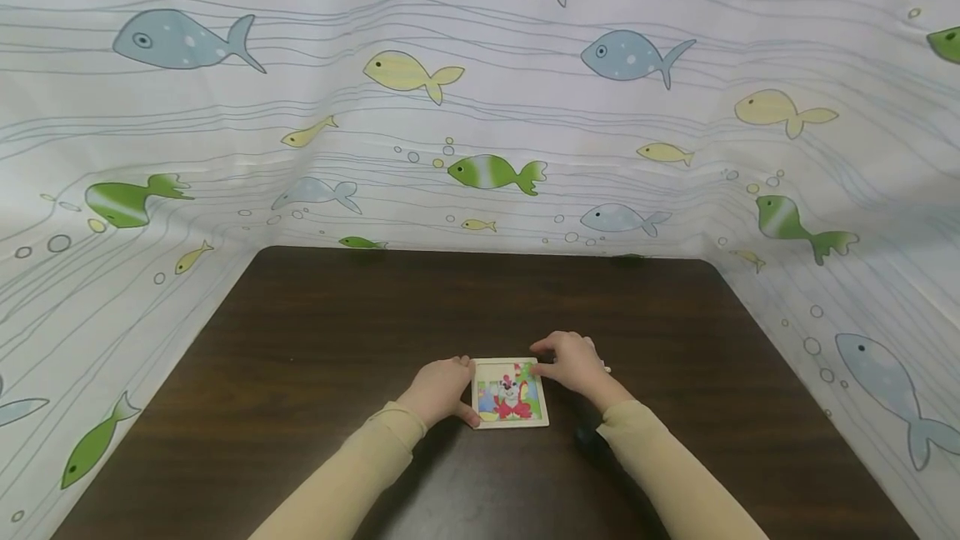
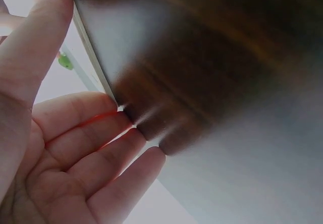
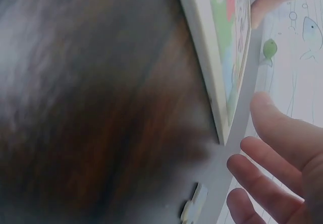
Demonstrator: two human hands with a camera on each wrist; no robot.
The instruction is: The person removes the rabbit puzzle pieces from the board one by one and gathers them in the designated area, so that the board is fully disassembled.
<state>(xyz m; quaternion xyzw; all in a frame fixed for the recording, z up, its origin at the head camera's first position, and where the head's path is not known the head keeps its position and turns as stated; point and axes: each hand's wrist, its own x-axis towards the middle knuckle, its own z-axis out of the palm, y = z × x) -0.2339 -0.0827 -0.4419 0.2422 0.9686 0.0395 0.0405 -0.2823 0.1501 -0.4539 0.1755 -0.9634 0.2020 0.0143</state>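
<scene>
A square wooden picture puzzle (image 1: 510, 394) lies flat on the table, showing a pink-and-red cartoon animal on a colourful ground; bare pale wood shows along its top and upper left. My left hand (image 1: 442, 394) rests at its left edge, thumb at the near corner and fingertips at the far one. In the left wrist view those fingers (image 2: 106, 153) extend side by side down to the tabletop. My right hand (image 1: 573, 365) hovers at the puzzle's upper right corner, thumb and fingers apart with nothing between them. A loose puzzle piece (image 3: 194, 204) lies near it.
Pale bits (image 1: 591, 343) show just beyond the right hand, partly hidden by it. A dark object (image 1: 588, 436) sits by the right wrist. The dark brown table (image 1: 375, 298) is enclosed at back and sides by a white fish-patterned curtain (image 1: 480, 115).
</scene>
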